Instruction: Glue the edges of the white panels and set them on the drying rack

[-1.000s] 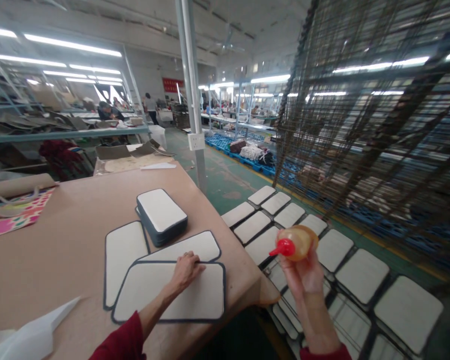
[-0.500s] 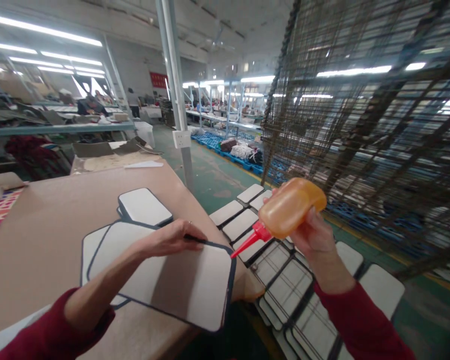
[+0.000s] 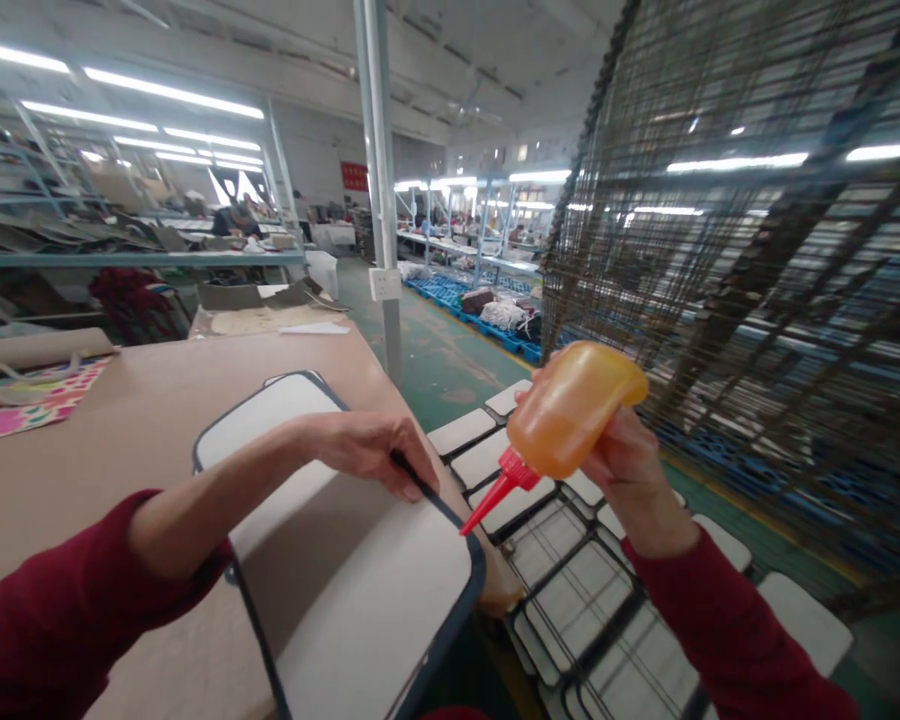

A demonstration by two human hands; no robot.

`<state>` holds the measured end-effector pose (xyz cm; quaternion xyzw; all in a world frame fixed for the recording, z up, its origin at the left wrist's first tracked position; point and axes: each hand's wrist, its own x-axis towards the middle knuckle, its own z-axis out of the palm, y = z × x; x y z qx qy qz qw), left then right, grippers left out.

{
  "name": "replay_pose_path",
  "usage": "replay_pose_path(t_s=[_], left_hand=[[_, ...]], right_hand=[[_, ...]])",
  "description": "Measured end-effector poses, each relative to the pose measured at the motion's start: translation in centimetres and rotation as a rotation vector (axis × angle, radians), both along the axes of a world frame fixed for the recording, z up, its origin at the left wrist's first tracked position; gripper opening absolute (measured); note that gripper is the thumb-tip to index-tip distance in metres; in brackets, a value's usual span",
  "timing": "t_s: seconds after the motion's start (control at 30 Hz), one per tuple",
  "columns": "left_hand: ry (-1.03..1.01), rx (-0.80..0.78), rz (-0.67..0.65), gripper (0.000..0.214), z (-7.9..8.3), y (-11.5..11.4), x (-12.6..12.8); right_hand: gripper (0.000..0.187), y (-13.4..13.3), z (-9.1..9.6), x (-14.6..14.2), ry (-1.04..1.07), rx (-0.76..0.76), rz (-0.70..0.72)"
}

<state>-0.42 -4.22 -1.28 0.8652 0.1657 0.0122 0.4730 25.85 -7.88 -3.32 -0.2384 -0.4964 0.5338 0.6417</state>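
Note:
My left hand [image 3: 379, 452] grips the far edge of a white panel with dark blue edging [image 3: 375, 580], thumb and fingers closed over the border. The panel lies tilted across the table edge, part of it beyond the table. My right hand [image 3: 622, 450] is wrapped around an amber squeeze bottle [image 3: 562, 410], which is tipped downward. The bottle's red nozzle [image 3: 495, 495] points at the panel's edging near its right corner, its tip at or just above the border. Behind my left forearm, another dark-edged panel corner [image 3: 300, 378] shows beneath.
The brown-covered table [image 3: 157, 400] holds patterned fabric [image 3: 45, 405] at the left. Several white dark-edged panels [image 3: 487, 460] lie in rows on a rack at right, below a tall wire mesh rack [image 3: 690, 200]. A post with a socket box [image 3: 384, 284] stands beyond the table.
The panel has turned, its near end swinging toward me, with my left hand still on its edge. The bottle is tipped more steeply. The view has shifted to the left.

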Motion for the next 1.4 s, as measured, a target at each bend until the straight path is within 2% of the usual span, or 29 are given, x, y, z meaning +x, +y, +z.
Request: replay_pose_path(t_s=[0.47,0.83,1.0,1.17,1.4], left_hand=[[0.012,-0.1,0.025,0.027,0.8,-1.5,0.6],[0.025,-0.067,0.061,0.033,0.4,-1.6,-0.9],[-0.007,-0.071,0.109,0.032,0.4,-1.8,-2.0],[-0.011,-0.081,0.223,0.03,-0.3,-2.1,-3.3],[-0.019,-0.076,0.323,0.03,-1.2,-2.1,-4.7]], right_hand=[[0.065,-0.2,-0.6,0.0,0.037,-0.012,0.154],[0.06,-0.4,-1.5,0.1,0.043,-0.011,0.197],[0.062,-0.8,-1.8,0.0,0.07,0.016,0.11],[0.064,-1.7,-2.2,-0.6,0.109,0.044,-0.061],[0.06,-2.2,-2.8,-1.0,0.128,0.11,-0.199]])
